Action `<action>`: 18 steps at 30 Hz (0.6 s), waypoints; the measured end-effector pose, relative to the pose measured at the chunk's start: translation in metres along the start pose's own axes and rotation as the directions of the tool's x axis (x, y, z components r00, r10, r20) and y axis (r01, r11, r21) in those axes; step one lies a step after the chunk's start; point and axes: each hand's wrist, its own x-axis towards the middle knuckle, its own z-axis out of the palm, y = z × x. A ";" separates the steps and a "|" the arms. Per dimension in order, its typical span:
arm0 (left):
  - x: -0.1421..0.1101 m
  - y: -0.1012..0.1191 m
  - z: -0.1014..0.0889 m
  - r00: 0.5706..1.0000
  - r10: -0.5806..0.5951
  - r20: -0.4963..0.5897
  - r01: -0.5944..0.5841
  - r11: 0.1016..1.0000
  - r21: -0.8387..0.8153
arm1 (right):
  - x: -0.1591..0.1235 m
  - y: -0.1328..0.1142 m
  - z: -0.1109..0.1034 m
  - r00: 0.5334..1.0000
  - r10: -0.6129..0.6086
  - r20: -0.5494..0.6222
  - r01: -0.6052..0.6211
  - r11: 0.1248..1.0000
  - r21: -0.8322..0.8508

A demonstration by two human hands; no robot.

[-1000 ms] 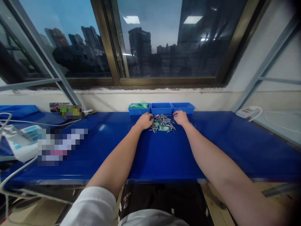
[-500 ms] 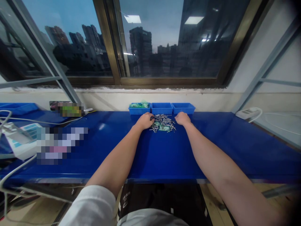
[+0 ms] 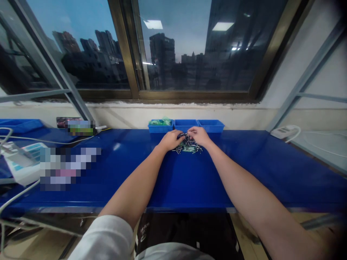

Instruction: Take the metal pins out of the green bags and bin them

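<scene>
On the blue table lies a pile of thin silver metal pieces (image 3: 199, 148), like screws or rivets, too small to name surely. Clear greenish plastic bags (image 3: 189, 148) lie among them at the near side. My left hand (image 3: 172, 140) rests at the pile's left edge, its fingers curled over the pieces. Above the pile's far right part, my right hand (image 3: 200, 136) has thumb and fingers pinched together, close to the left fingertips. What either hand grips is hidden or too small to make out.
Behind the pile stand three joined blue bins; the left bin (image 3: 161, 128) holds greenish plastic packets. A white scale-like device (image 3: 25, 164) with cables sits at left, near a phone (image 3: 69, 122). At right is a white box (image 3: 284, 130) with a cord.
My right hand has moved left from beside the pile to over it, near my left hand. My left hand has shifted slightly right onto the pieces.
</scene>
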 end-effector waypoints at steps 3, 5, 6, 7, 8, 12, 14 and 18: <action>0.000 0.003 -0.001 0.999 0.022 0.036 -0.022 1.000 0.000 | -0.003 -0.011 0.006 1.000 0.014 0.000 -0.014 0.989 0.145; 0.000 0.004 -0.002 0.999 0.034 0.042 -0.034 0.999 0.001 | -0.004 -0.016 0.008 1.000 0.015 -0.016 -0.012 0.986 0.166; 0.001 0.004 -0.002 0.998 0.042 0.037 -0.042 0.999 -0.002 | -0.004 -0.017 0.009 0.999 0.014 -0.030 -0.009 0.986 0.165; 0.001 0.004 -0.002 0.998 0.053 0.030 -0.053 0.999 -0.010 | -0.004 -0.017 0.009 0.999 0.013 -0.041 -0.006 0.987 0.162; 0.001 0.005 -0.002 0.998 0.064 0.021 -0.064 0.998 -0.020 | -0.004 -0.017 0.010 0.999 0.016 -0.049 -0.008 0.987 0.162; 0.001 0.006 -0.001 0.997 0.073 0.011 -0.072 0.997 -0.031 | -0.004 -0.013 0.011 0.997 0.074 -0.035 -0.066 0.980 0.190; 0.002 0.007 0.000 0.999 0.045 0.012 -0.045 0.999 -0.006 | -0.005 -0.012 0.011 0.997 0.060 -0.041 -0.052 0.982 0.184; 0.002 0.005 0.000 0.999 0.005 0.033 -0.006 0.999 0.040 | -0.010 -0.013 0.009 0.993 -0.112 -0.029 0.113 0.992 0.049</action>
